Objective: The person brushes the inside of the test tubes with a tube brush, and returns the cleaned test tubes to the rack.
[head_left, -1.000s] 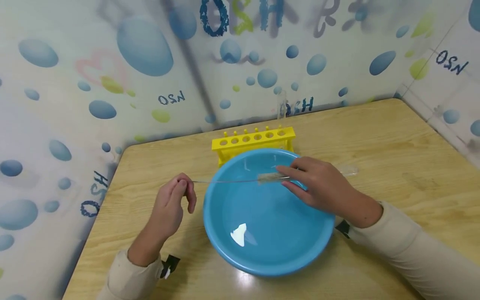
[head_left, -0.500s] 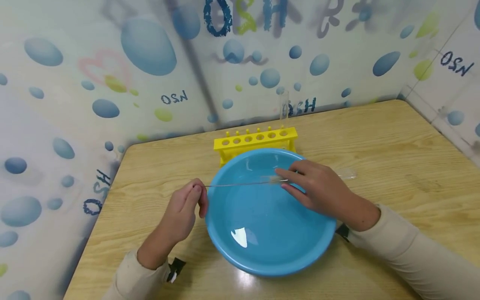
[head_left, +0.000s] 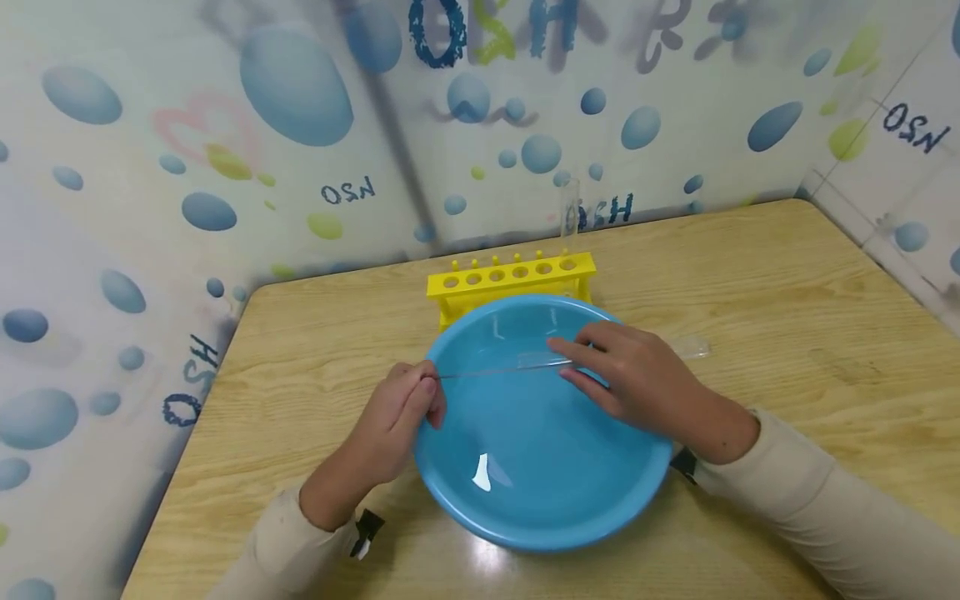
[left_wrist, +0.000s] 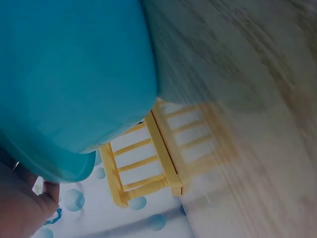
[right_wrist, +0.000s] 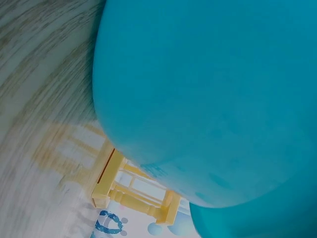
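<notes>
My left hand [head_left: 393, 417] pinches the thin wire handle of a test tube brush [head_left: 480, 373] at the basin's left rim. My right hand [head_left: 637, 371] holds a clear glass test tube [head_left: 531, 360] sideways over the blue basin [head_left: 525, 492], the tube's far end showing beyond the knuckles. The wire runs straight across into the tube's left end; the bristles are hidden behind the right fingers. In the left wrist view, part of the left hand [left_wrist: 22, 210] shows beside the basin's rim [left_wrist: 64, 168]. The right wrist view shows the basin's outer wall [right_wrist: 208, 99], not the hand.
Behind the basin stands a yellow test tube rack [head_left: 510, 275], with one clear tube [head_left: 570, 212] upright at its right end. Everything rests on a wooden table [head_left: 787, 283] against a patterned wall [head_left: 390, 150]. Light reflects inside the basin.
My left hand has moved right, from outside the basin to its left rim, pushing the brush deeper into the tube. Bristles seen earlier are now hidden. The right hand stays nearly in place.
</notes>
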`<state>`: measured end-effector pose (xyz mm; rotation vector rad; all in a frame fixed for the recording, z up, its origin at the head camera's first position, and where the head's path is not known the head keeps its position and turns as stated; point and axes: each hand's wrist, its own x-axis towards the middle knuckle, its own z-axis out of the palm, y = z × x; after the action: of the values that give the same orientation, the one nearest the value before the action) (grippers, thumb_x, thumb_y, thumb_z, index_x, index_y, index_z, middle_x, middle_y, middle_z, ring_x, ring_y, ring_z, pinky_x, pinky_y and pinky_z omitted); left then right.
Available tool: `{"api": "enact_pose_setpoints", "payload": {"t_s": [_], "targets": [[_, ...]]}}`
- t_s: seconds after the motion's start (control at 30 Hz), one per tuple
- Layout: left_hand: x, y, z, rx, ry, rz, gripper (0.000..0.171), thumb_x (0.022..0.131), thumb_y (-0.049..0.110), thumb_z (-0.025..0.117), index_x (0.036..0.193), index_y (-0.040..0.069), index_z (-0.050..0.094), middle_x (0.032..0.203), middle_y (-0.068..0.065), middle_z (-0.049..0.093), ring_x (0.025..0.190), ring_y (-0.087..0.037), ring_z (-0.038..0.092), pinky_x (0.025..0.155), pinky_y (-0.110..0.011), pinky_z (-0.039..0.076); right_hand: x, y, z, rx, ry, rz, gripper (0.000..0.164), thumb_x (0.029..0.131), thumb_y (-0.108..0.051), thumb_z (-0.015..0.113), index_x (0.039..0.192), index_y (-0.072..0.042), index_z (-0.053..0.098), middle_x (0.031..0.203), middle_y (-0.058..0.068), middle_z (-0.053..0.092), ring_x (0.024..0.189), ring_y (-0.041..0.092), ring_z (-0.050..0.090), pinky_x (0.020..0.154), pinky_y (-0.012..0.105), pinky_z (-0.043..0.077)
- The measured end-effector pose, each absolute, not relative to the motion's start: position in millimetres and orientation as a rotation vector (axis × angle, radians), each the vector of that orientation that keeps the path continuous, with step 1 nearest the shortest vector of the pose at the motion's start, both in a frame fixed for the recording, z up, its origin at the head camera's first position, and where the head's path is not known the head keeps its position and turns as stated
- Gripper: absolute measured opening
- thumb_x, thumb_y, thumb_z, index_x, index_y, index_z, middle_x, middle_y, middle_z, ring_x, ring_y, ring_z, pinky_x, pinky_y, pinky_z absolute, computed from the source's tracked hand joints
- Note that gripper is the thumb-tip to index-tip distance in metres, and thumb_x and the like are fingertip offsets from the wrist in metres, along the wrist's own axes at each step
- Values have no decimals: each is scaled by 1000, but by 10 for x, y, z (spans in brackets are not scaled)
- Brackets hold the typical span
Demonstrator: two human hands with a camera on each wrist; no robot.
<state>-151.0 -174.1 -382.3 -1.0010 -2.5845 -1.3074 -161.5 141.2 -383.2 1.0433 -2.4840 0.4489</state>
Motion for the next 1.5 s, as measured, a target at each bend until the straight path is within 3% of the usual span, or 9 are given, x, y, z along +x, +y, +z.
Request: {"api": "enact_pose_setpoints", "payload": {"t_s": [0.13, 0.6, 0.77, 1.0, 1.5], "targets": [[-1552, -1702, -3846, -1068, -2608, -1322, 28, 107, 7, 34, 84, 12, 50, 72, 5, 55, 77, -10, 47, 74, -33, 41, -1602, 1391, -3835, 1058, -2474, 446, 49, 80, -21, 84, 125, -10, 70, 96, 8, 69, 77, 17, 64, 62, 27, 55], [-1631, -1630, -3919, -1129, -2596, -1369, 33, 106, 6, 33, 78, 11, 50, 65, 1, 53, 65, -9, 49, 61, -27, 46, -1632, 1262, -3873, 1113, -2440, 466, 49, 81, -24, 84, 126, -12, 69, 97, 6, 70, 83, 17, 66, 72, 31, 59], [-1614, -1620, -3940, -997, -2566, -1429, 40, 107, 6, 30, 72, 9, 50, 60, 0, 51, 58, -9, 48, 54, -26, 46, -1634, 1255, -3879, 1102, -2432, 479, 51, 79, -25, 85, 126, -11, 69, 97, 6, 70, 85, 18, 67, 75, 34, 61], [-1593, -1609, -3952, -790, -2532, -1521, 38, 106, 6, 41, 70, 8, 50, 57, -1, 52, 54, -12, 49, 51, -25, 45, -1642, 1233, -3890, 1019, -2444, 533, 49, 75, -24, 89, 117, -7, 70, 99, 8, 72, 89, 20, 71, 76, 38, 62], [-1659, -1618, -3933, -912, -2496, -1674, 28, 107, 9, 44, 80, 6, 53, 66, -5, 52, 61, -15, 52, 59, -25, 50, -1655, 1271, -3854, 998, -2452, 474, 45, 76, -20, 88, 116, -9, 72, 101, 8, 72, 93, 23, 70, 80, 41, 61]]}}
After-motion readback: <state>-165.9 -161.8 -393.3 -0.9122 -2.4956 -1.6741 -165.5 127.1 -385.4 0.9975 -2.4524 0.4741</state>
